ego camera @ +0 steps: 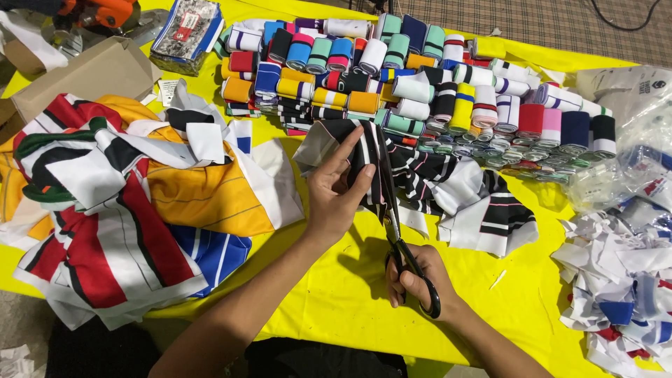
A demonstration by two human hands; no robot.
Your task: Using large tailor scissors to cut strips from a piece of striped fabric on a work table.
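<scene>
Striped fabric (364,150) pinched up by left hand (336,192); right hand (414,280) grips black scissors (402,245), blades upward.

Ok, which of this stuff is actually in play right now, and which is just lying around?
In play:
left hand
black striped fabric piece
right hand
scissors

Lying about:
folded rib bands
large fabric pile
white scrap heap
cardboard box
plastic packet
yellow table cover

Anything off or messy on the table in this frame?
Mostly tidy cutting work. The left hand holds a black striped fabric piece while the right hand runs scissors through it. The oddities: small white snippets lie loose on the yellow table cover, and a scrap pile sprawls at the right edge.
</scene>
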